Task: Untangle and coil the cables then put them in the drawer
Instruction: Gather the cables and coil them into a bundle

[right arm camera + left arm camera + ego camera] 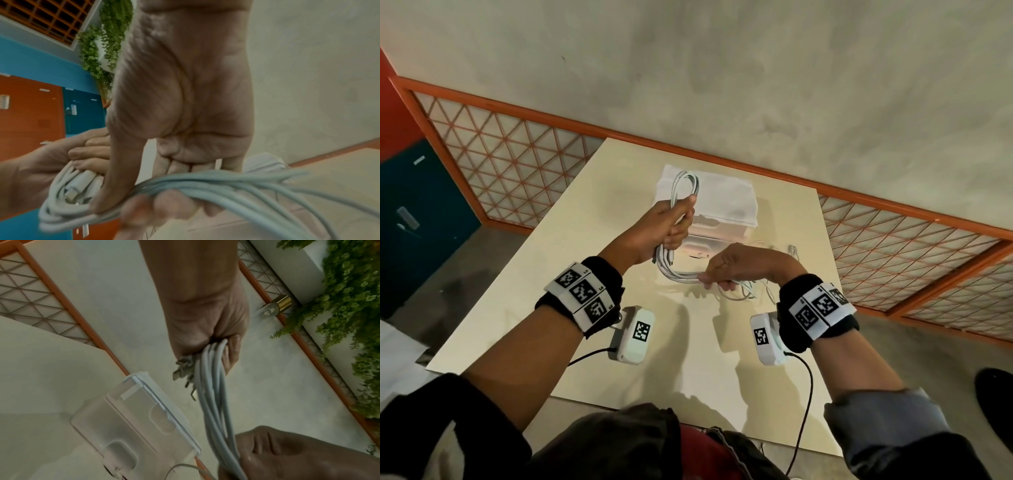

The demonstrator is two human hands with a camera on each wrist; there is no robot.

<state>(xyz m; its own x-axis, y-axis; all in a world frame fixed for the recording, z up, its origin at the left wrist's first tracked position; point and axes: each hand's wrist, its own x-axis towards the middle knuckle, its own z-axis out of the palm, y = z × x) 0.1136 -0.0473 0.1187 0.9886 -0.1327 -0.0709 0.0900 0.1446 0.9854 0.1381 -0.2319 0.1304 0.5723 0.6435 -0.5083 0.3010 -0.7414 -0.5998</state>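
Note:
A bundle of white cables (681, 192) is looped above the table. My left hand (671, 222) grips the coil in a fist, with several plug ends (185, 369) sticking out below the fist. My right hand (726, 270) pinches the lower strands (216, 183) between thumb and fingers, close to the left hand. Loose cable tails (750, 291) trail onto the table at the right. The small white and clear drawer unit (722, 205) stands behind the hands, and its clear drawer (131, 418) is pulled out toward me.
The cream table (619, 342) stands against an orange-framed lattice panel (517, 164). One loose plug (792, 250) lies right of the drawer unit. Green plants (349, 321) hang on the wall. A teal cabinet (421, 219) is at the far left.

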